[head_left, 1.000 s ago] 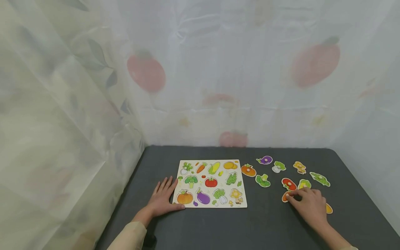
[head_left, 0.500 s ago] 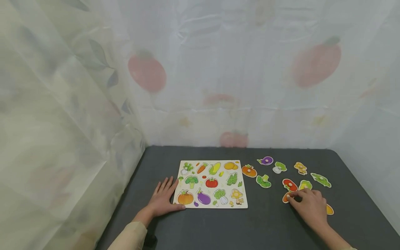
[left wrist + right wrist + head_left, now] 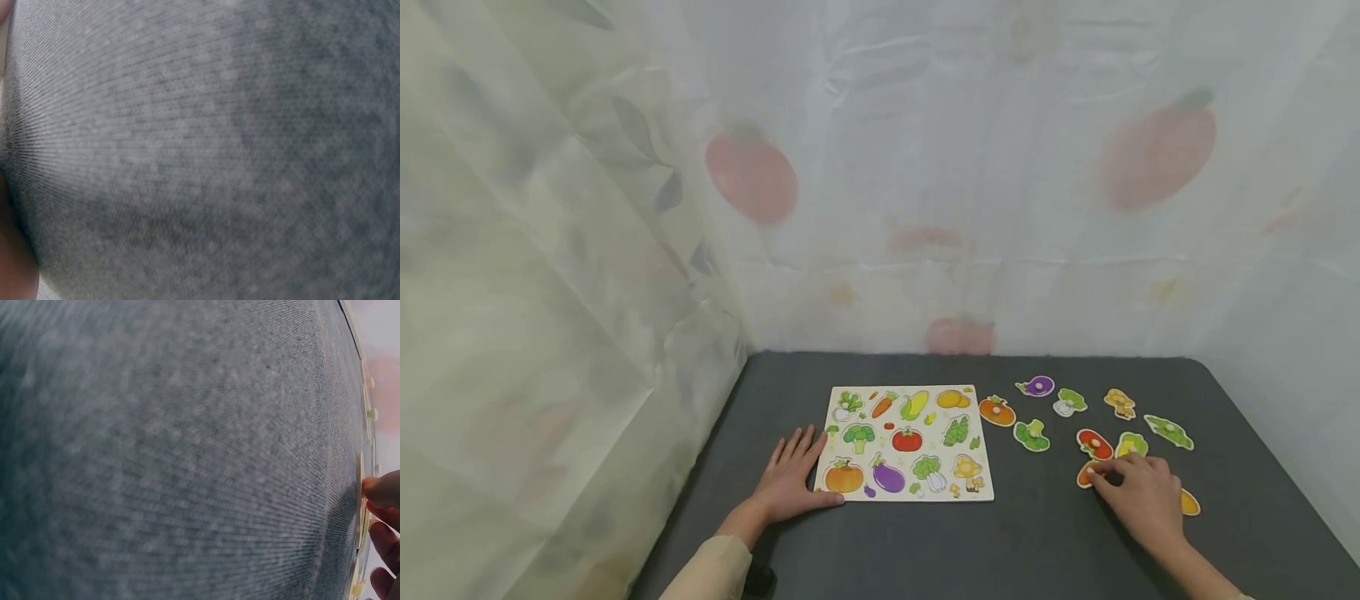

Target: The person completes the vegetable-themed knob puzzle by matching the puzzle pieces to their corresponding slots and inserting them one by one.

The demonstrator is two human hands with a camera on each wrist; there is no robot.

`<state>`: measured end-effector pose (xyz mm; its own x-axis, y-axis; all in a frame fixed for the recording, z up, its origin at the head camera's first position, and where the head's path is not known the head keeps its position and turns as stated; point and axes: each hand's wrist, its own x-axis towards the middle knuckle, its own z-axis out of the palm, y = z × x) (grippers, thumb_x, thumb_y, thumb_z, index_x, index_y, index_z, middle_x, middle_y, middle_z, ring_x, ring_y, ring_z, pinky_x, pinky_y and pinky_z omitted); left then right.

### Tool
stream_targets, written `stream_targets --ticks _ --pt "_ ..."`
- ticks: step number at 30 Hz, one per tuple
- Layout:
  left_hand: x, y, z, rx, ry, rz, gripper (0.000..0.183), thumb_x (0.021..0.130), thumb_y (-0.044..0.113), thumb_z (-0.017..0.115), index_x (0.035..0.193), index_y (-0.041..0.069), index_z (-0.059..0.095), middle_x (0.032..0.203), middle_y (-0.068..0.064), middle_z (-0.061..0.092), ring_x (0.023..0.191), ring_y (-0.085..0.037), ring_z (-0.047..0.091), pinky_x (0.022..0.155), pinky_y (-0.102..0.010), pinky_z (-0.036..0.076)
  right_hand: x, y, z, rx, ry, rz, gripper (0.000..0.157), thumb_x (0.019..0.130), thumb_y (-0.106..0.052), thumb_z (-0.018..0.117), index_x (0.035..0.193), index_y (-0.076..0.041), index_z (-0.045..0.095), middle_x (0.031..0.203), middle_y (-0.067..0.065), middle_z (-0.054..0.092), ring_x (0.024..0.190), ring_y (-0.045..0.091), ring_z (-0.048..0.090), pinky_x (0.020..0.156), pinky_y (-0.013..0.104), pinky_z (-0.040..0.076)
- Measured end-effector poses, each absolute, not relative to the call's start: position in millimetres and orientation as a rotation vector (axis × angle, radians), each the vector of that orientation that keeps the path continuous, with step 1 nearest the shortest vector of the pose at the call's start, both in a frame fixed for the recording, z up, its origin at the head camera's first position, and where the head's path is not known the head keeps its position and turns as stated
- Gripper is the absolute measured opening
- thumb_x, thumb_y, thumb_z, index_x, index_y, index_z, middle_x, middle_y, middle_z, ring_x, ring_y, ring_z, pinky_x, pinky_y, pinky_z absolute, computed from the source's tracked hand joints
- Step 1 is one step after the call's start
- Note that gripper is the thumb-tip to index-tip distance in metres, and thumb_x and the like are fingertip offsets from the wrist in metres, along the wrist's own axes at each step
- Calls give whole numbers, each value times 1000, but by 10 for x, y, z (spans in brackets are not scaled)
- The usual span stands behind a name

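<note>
While the left hand [image 3: 793,480] lies spread at the left edge of the board [image 3: 932,451], the right hand [image 3: 1146,497] pinches an orange piece [image 3: 1082,478] well right of it, uncovered end toward the board, the rest hidden.

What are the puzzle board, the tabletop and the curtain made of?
Puzzle board: probably smooth wood, maybe card; it's pale, thin and flat. Tabletop: likely matt cloth; fine ribs show up close. Curtain: thin plastic or fabric, can't tell which; creases shine softly.

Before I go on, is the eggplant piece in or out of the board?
Out: the eggplant piece lies on the dark table, apart from the board.
</note>
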<state>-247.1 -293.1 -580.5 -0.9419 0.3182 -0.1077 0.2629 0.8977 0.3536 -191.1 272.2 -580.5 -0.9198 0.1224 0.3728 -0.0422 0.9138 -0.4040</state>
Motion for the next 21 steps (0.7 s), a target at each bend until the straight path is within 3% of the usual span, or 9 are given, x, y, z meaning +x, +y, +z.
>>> stream_targets --ticks 21 --pt "-2473 -2945 -5826 434 2903 488 122 75 86 64 166 18 20 170 -13 13 156 -37 5 122 -61 1 -1901 2701 -5798 -34 -2699 595 14 76 -22 89 76 -14 78 84 8 70 94 44 56 72 63 38"
